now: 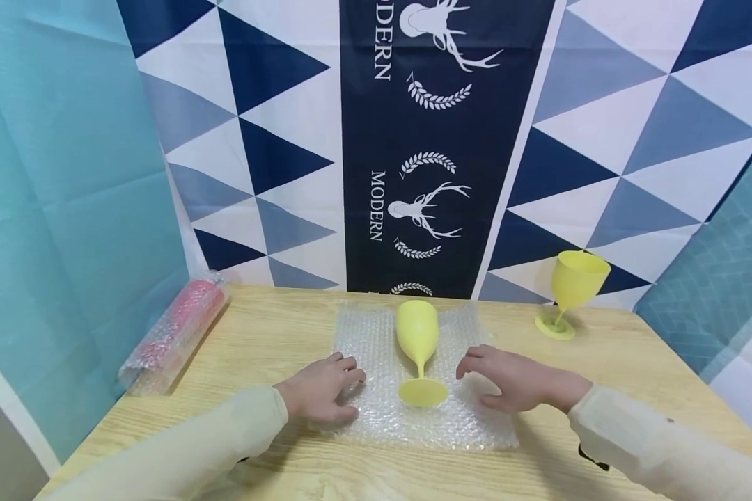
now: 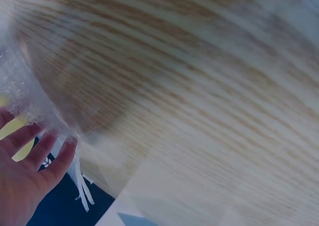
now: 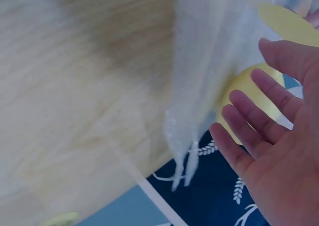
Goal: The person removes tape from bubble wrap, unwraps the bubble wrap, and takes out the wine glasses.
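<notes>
Far left we've got a wrapped pink bundle (image 1: pixel 182 323) on the table (image 1: pixel 276 323). Next, the left hand (image 1: pixel 326 390): fingers loosely spread at the bubble wrap (image 1: pixel 376 421)'s left edge, apparently touching it, no grip we can see. Mid-sheet lies the yellow goblet (image 1: pixel 417 337) on its side, foot towards us, between both hands and apart from their fingers. We'd guess light, stiff, a bit slippery, with a fragile stem, so hold the bowl. The right hand (image 1: pixel 514 379) is relaxed, empty, by the sheet's right side; beyond stands a second goblet (image 1: pixel 578 278).
</notes>
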The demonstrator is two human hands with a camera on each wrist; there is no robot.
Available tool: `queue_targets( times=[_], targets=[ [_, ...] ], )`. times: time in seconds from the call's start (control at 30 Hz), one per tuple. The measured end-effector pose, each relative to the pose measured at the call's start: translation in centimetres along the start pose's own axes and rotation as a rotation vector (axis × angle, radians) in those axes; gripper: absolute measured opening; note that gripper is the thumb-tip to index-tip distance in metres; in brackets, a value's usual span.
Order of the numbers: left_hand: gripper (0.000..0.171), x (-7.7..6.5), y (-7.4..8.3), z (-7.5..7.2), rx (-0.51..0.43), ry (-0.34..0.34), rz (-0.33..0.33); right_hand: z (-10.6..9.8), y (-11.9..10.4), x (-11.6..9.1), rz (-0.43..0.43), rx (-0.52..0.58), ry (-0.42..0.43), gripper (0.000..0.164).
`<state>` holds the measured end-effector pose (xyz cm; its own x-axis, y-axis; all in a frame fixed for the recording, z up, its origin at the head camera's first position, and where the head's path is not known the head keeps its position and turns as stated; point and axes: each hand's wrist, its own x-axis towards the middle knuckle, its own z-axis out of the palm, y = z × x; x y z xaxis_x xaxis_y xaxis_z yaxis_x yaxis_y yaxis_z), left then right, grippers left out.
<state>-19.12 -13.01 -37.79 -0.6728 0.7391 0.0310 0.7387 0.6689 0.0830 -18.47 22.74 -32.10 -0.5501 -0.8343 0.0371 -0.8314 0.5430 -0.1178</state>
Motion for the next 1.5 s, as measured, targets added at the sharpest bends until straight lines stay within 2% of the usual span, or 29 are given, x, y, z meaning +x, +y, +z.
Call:
queue_targets(
  times=[0.43,0.63,0.83,1.07,1.3,1.4,1.5],
  targets=[
    [0.054,0.0,0.1,0.0,-0.006,-0.003,-0.011,-1.8,-0.4,2.3,0.105,-0.023,-0.068,0.028],
    [0.053,0.0,0.3,-0.3,-0.009,-0.004,-0.011,-2.8,-0.5,4.3,0.165,0.029,-0.127,0.026],
    [0.053,0.0,0.3,-0.3,-0.006,-0.014,-0.023,-3.5,-0.1,6.5,0.315,0.064,-0.203,0.03],
    [0.053,-0.1,0.2,-0.1,0.0,-0.019,-0.027,-3.5,1.5,8.4,0.454,0.049,-0.189,0.031],
    [0.055,-0.2,0.2,0.0,-0.001,-0.024,-0.033,-3.9,2.0,10.0,0.577,0.044,-0.157,0.036],
    [0.053,-0.2,0.1,0.1,0.01,-0.016,-0.023,-4.2,2.3,10.5,0.618,0.065,-0.179,0.039],
    [0.052,-0.2,0.0,0.1,0.016,-0.004,-0.015,-4.4,2.7,11.0,0.695,0.12,-0.209,0.041]
  ],
)
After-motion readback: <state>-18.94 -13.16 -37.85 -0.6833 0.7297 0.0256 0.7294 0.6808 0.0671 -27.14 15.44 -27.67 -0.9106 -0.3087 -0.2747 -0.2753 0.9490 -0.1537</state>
